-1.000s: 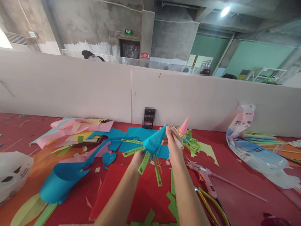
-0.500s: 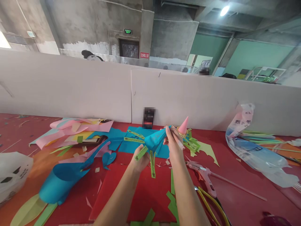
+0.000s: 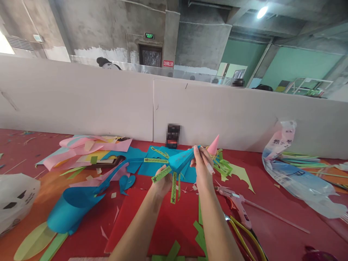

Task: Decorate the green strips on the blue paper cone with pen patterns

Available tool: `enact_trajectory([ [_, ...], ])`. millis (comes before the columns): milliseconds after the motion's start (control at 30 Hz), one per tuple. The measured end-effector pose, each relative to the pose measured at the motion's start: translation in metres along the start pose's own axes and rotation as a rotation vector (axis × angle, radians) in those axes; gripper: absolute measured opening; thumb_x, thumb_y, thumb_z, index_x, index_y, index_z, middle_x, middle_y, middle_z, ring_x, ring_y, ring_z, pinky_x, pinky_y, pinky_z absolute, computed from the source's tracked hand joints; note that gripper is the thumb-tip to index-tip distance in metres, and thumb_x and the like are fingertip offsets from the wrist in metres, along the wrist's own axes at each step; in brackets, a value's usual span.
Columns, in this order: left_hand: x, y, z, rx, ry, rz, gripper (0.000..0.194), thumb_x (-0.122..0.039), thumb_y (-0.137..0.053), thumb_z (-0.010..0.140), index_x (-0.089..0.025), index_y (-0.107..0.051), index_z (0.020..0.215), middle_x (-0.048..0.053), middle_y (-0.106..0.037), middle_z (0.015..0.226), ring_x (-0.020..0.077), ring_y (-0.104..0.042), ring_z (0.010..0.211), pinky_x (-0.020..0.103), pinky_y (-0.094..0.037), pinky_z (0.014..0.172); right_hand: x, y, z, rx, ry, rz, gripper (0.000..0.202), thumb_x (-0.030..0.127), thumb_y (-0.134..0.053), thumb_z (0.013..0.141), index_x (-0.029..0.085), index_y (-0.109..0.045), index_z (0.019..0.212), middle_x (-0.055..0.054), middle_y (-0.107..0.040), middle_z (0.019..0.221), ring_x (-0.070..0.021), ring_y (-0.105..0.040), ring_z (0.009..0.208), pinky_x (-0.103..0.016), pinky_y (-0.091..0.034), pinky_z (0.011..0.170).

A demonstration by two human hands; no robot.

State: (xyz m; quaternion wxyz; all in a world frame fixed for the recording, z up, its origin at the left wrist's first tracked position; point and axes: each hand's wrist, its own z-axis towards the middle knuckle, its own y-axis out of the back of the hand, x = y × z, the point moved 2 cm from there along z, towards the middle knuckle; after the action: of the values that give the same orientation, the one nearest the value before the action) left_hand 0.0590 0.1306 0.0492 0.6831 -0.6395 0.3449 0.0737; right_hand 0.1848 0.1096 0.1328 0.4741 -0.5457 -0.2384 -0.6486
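Note:
A blue paper cone (image 3: 179, 160) with several green patterned strips (image 3: 162, 174) hanging from its wide end is held above the table. My left hand (image 3: 164, 185) is closed on its lower left part, by the strips. At the narrow upper right end, my right hand (image 3: 200, 161) pinches the tip and also holds a pale pen-like stick (image 3: 208, 167). Drawn marks show on the cone's side. Blue paper sheets (image 3: 146, 165) lie beneath, and a pink cone (image 3: 213, 145) stands just behind my right hand.
A pink glue gun (image 3: 237, 204) and yellow-handled pliers (image 3: 246, 235) lie at the right. A blue paper cylinder (image 3: 65, 214) is at the left, with paper scraps (image 3: 89, 145) behind. A white partition (image 3: 108, 101) borders the table; plastic bag (image 3: 293, 177) far right.
The blue cone has turned slightly in my hands, and its green strips hang at different angles. The whole view has shifted a little.

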Motion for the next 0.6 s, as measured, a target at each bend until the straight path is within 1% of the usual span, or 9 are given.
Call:
enact_trajectory([
  [67, -0.002, 0.0, 0.0, -0.063, -0.048, -0.008, 0.016, -0.03, -0.059, 0.08, -0.019, -0.064, 0.09, 0.001, -0.068, 0.069, 0.0177, -0.064, 0.065, 0.031, -0.053, 0.067, -0.003, 0.002, 0.001, -0.061, 0.037, -0.011, 0.036, 0.052, -0.064, 0.071, 0.02, -0.058, 0.085, 0.008, -0.047, 0.048, -0.0094, -0.046, 0.04, -0.02, -0.039, 0.04],
  [133, -0.005, -0.001, -0.001, -0.105, -0.061, -0.021, 0.009, -0.023, -0.056, 0.082, -0.019, -0.063, 0.086, -0.002, -0.064, 0.061, 0.0123, -0.061, 0.057, 0.023, -0.051, 0.061, -0.004, 0.004, 0.001, -0.117, 0.085, -0.023, 0.034, 0.053, -0.062, 0.073, 0.02, -0.057, 0.081, 0.007, -0.046, 0.049, -0.0085, -0.044, 0.04, -0.02, -0.037, 0.04],
  [200, -0.009, -0.001, -0.001, -0.154, -0.05, -0.02, 0.013, -0.017, -0.05, 0.085, -0.018, -0.062, 0.08, -0.003, -0.059, 0.055, 0.0096, -0.058, 0.052, 0.02, -0.049, 0.058, -0.001, 0.006, 0.001, -0.131, 0.135, -0.032, 0.033, 0.052, -0.06, 0.075, 0.019, -0.057, 0.08, 0.006, -0.048, 0.054, -0.0079, -0.043, 0.042, -0.021, -0.038, 0.041],
  [267, -0.015, 0.0, 0.0, -0.2, -0.026, -0.004, 0.019, -0.015, -0.045, 0.087, -0.016, -0.061, 0.077, -0.001, -0.058, 0.055, 0.0099, -0.058, 0.053, 0.022, -0.049, 0.06, 0.004, 0.007, 0.0, -0.116, 0.18, -0.035, 0.031, 0.05, -0.059, 0.077, 0.019, -0.057, 0.08, 0.005, -0.048, 0.057, -0.0082, -0.044, 0.044, -0.021, -0.039, 0.043],
  [333, -0.021, 0.003, 0.002, -0.245, -0.01, 0.025, 0.019, -0.018, -0.045, 0.089, -0.014, -0.062, 0.082, 0.001, -0.061, 0.065, 0.0116, -0.06, 0.061, 0.026, -0.05, 0.065, 0.01, 0.006, -0.001, -0.076, 0.213, -0.042, 0.028, 0.047, -0.059, 0.079, 0.019, -0.057, 0.081, 0.006, -0.047, 0.055, -0.009, -0.044, 0.045, -0.022, -0.039, 0.045],
  [400, -0.026, 0.007, 0.005, -0.294, -0.008, 0.059, 0.018, -0.026, -0.049, 0.089, -0.014, -0.06, 0.095, 0.004, -0.064, 0.085, 0.0137, -0.061, 0.074, 0.03, -0.051, 0.07, 0.015, 0.004, -0.003, -0.023, 0.232, -0.068, 0.026, 0.046, -0.059, 0.079, 0.02, -0.057, 0.083, 0.006, -0.047, 0.053, -0.0096, -0.044, 0.043, -0.023, -0.039, 0.045],
  [467, -0.03, 0.013, 0.006, -0.352, -0.012, 0.094, 0.027, -0.033, -0.052, 0.088, -0.015, -0.056, 0.107, 0.006, -0.06, 0.103, 0.0159, -0.06, 0.085, 0.035, -0.052, 0.074, 0.017, 0.001, -0.005, 0.012, 0.249, -0.127, 0.026, 0.046, -0.061, 0.078, 0.021, -0.056, 0.084, 0.006, -0.05, 0.055, -0.0099, -0.045, 0.041, -0.024, -0.04, 0.045],
  [533, -0.032, 0.017, 0.004, -0.409, -0.019, 0.13, 0.031, -0.035, -0.052, 0.087, -0.015, -0.054, 0.11, 0.007, -0.059, 0.108, 0.0168, -0.06, 0.089, 0.036, -0.052, 0.075, 0.016, -0.002, -0.007, 0.014, 0.27, -0.221, 0.027, 0.047, -0.063, 0.075, 0.022, -0.055, 0.083, 0.005, -0.052, 0.057, -0.0102, -0.046, 0.039, -0.026, -0.04, 0.046],
  [600, -0.032, 0.02, 0.002, -0.445, -0.028, 0.171, 0.028, -0.031, -0.049, 0.089, -0.013, -0.054, 0.11, 0.009, -0.06, 0.108, 0.0178, -0.062, 0.089, 0.034, -0.052, 0.072, 0.015, -0.005, -0.009, 0.021, 0.28, -0.312, 0.028, 0.048, -0.063, 0.074, 0.022, -0.054, 0.081, 0.005, -0.053, 0.057, -0.0105, -0.046, 0.039, -0.026, -0.04, 0.047],
])
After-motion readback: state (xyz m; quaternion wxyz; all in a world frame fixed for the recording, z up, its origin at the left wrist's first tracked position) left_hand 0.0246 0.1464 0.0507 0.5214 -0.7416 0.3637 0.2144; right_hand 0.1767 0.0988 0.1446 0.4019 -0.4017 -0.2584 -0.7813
